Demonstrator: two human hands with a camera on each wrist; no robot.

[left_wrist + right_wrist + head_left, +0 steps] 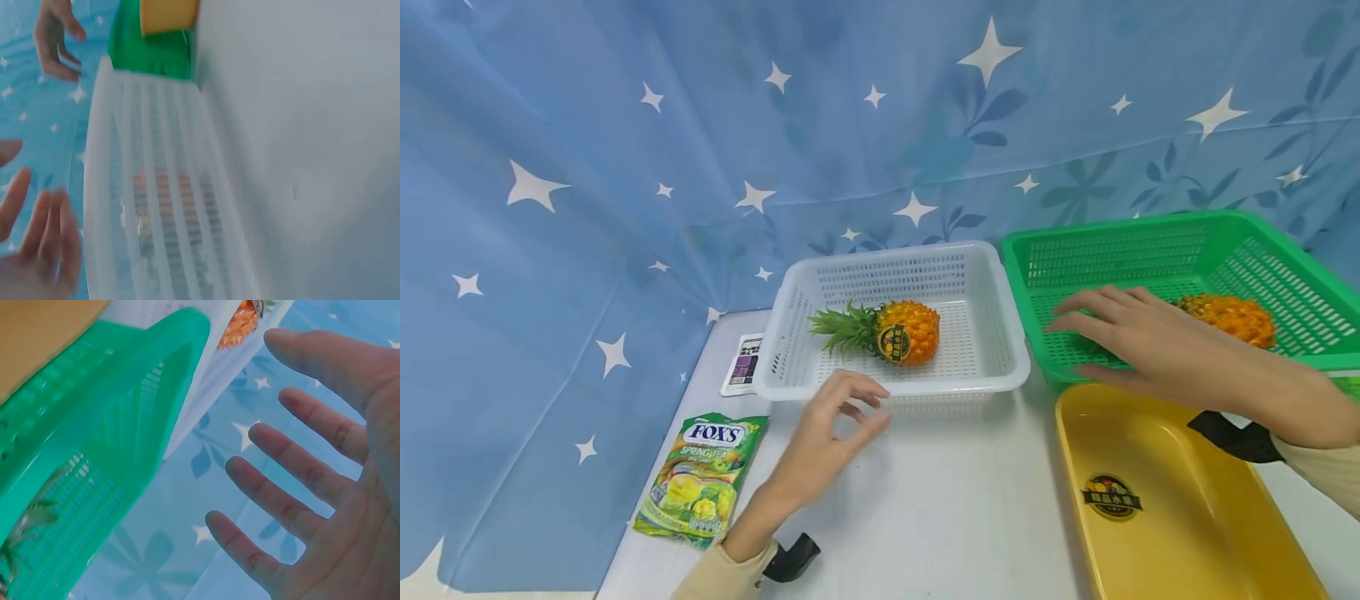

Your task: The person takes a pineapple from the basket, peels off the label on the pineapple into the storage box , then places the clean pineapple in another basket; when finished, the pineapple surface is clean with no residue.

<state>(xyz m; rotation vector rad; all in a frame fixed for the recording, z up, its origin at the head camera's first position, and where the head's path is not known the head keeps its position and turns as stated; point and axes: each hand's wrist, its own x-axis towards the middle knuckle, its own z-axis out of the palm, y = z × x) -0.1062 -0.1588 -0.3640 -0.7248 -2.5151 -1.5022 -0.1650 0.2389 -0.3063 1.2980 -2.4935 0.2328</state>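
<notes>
My left hand [820, 446] hovers at the front rim of a white plastic basket [895, 389], its fingers loosely bent with nothing between them. Inside that basket a small pineapple [917, 329] lies on its side, green leaves pointing left and a round black label on its skin. Over the green basket [1120, 242] my right hand [1150, 337] is spread, palm down and holding nothing. A second pineapple [1236, 317] lies in the green basket, partly hidden by my right hand and forearm. In the right wrist view the fingers [290, 506] are apart and straight.
In front of the green basket is a yellow tray [1187, 508] with a round label inside. A green candy bag [696, 479] lies at the left, below a small white and purple packet [743, 367]. Blue star-patterned cloth [850, 125] hangs behind the white table [955, 508].
</notes>
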